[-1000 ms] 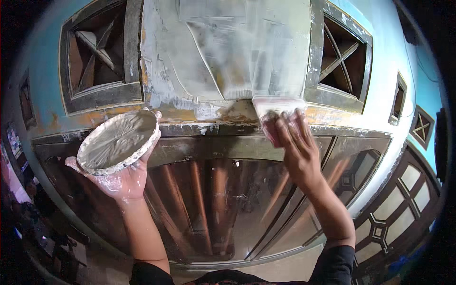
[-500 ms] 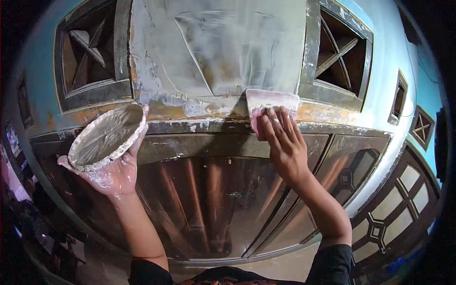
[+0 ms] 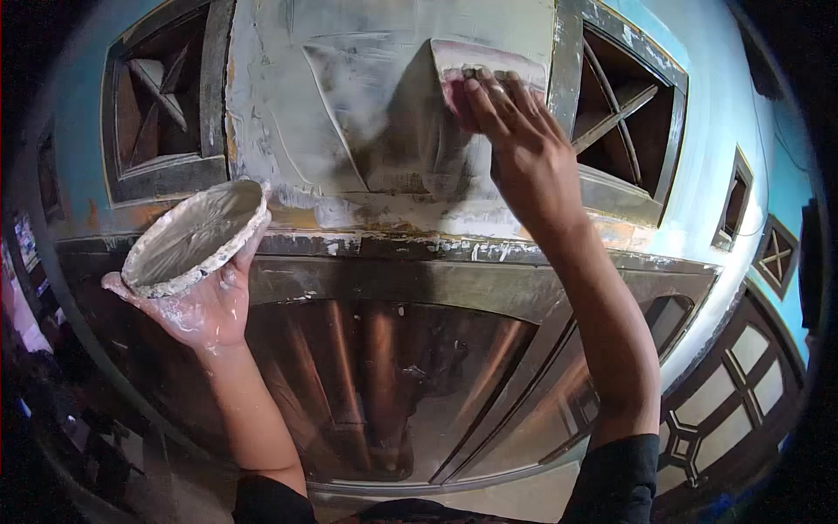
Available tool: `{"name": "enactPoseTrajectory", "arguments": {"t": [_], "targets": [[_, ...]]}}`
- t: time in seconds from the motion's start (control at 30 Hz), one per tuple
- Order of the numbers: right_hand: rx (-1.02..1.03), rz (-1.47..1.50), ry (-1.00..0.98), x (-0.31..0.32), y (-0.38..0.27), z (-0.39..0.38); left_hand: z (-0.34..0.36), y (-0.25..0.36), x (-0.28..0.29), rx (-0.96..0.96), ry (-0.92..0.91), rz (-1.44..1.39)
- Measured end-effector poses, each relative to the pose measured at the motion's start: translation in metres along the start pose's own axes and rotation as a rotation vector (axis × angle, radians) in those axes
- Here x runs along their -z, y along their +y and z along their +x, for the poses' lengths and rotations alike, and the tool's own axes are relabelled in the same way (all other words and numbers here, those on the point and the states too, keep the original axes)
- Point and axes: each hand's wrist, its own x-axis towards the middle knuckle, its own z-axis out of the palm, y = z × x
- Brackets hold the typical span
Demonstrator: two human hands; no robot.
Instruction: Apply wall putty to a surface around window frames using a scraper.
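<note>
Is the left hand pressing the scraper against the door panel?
No. The right hand presses the scraper on the grey door panel; the left hand holds a putty-caked dish.

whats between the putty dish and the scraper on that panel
In the head view, only the grey, putty-smeared panel lies between the dish in the left hand and the scraper under the right hand.
</note>
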Motion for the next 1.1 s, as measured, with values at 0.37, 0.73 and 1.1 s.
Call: {"name": "enactPoseTrajectory", "arguments": {"t": [0.37, 0.73, 1.1], "targets": [[0.068, 0.258, -0.290, 0.051, -0.066, -0.081, -0.005, 0.010, 0.008, 0.094, -0.082, -0.087], [0.009, -0.011, 0.020, 0.005, 0.012, 0.010, -0.001, 0.005, 0.008, 0.085, -0.118, -0.094], [0.087, 0.250, -0.387, 0.076, -0.074, -0.076, 0.017, 0.019, 0.021, 0.112, -0.135, -0.117]]}}
